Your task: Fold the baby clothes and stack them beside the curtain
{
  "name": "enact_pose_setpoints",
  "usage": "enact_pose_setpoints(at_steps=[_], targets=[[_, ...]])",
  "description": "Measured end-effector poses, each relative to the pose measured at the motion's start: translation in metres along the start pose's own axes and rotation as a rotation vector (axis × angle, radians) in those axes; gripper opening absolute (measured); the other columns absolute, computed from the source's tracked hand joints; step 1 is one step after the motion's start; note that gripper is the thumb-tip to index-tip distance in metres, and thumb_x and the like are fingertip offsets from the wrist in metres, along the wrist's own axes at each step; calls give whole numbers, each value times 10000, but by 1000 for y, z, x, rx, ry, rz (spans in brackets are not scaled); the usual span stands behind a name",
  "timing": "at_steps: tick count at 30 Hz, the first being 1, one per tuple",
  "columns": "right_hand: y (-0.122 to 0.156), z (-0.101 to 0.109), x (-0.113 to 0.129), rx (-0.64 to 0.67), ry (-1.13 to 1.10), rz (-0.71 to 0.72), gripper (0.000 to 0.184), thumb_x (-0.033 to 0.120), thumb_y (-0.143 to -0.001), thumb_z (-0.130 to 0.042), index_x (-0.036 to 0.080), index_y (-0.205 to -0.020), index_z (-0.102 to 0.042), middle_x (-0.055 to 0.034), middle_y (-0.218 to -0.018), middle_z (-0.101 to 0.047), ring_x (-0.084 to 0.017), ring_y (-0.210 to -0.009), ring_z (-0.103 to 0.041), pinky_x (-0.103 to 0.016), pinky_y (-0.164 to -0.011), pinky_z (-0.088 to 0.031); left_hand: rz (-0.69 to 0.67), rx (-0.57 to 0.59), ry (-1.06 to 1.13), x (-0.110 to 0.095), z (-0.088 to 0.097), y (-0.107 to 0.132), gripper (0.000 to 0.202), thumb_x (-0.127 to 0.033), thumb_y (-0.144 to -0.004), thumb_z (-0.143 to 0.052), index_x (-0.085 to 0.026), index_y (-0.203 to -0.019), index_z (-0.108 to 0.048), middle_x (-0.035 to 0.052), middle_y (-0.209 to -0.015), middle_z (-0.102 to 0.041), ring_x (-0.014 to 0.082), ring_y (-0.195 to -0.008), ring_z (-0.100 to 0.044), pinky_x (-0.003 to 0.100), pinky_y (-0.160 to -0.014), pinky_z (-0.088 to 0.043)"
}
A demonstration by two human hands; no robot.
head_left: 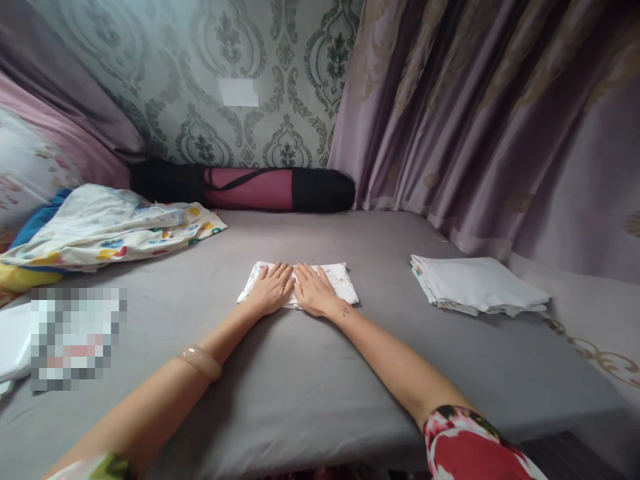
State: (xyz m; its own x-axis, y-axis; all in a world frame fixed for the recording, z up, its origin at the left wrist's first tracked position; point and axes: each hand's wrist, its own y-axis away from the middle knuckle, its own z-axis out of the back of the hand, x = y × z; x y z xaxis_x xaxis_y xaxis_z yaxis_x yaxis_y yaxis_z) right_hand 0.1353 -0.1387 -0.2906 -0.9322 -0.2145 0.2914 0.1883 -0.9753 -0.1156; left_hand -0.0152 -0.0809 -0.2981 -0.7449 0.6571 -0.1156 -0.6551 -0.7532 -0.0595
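Observation:
A folded white cloth (344, 283) with small printed marks lies flat in the middle of the grey-sheeted bed (310, 373). My left hand (273, 288) rests palm down on its left half, fingers stretched out. Beside it, almost touching, my right hand (314, 288) presses flat on the right half, also with fingers extended. Both hands cover much of the cloth's centre. Off to the right sits a stack of folded white cloths (480, 283), apart from my hands.
A loose heap of printed fabric (115, 227) lies at the back left. Along the wall stretches a maroon and black cylindrical bag (250, 189). White items (15, 340) and a blurred-out object (77, 340) are at the left edge. Purple curtains (465, 120) hang at the right.

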Motion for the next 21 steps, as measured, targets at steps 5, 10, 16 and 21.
enact_pose_setpoints(at_steps=[5, 10, 16, 21], targets=[[1, 15, -12, 98, -55, 17, 587, 362, -977, -208, 90, -1493, -273, -125, -1563, -244, -223, -1452, -168, -459, -1178, -72, -13, 12, 9, 6, 7, 1, 548, -390, -983, -232, -127, -1447, -358, 165, -1518, -343, 301, -1430, -246, 535, -1135, -203], [12, 22, -29, 63, 9, -36, 592, 373, -976, -243, 68, -1480, -297, -152, -1560, -238, -233, -1455, -157, -439, -1181, -57, -6, -117, -27, 17, -1, 8, 562, -462, -973, -258, -173, -1435, -393, 137, -1502, -383, 282, -1429, -256, 501, -1163, -139], [14, 18, -34, 114, 13, -41, 605, 385, -977, -238, 67, -1490, -276, -142, -1565, -230, -231, -1454, -161, -415, -1181, -77, 13, -23, 34, 19, 1, 8, 580, -469, -971, -247, -162, -1445, -376, 142, -1509, -370, 287, -1422, -268, 494, -1154, -170], [20, 31, -49, 35, 35, -94, 637, 410, -978, -201, 41, -1495, -248, -149, -1570, -203, -230, -1460, -134, -411, -1184, -39, 32, -52, 28, 37, 14, 10, 582, -452, -970, -234, -138, -1437, -384, 152, -1534, -316, 280, -1450, -190, 502, -1165, -123]])
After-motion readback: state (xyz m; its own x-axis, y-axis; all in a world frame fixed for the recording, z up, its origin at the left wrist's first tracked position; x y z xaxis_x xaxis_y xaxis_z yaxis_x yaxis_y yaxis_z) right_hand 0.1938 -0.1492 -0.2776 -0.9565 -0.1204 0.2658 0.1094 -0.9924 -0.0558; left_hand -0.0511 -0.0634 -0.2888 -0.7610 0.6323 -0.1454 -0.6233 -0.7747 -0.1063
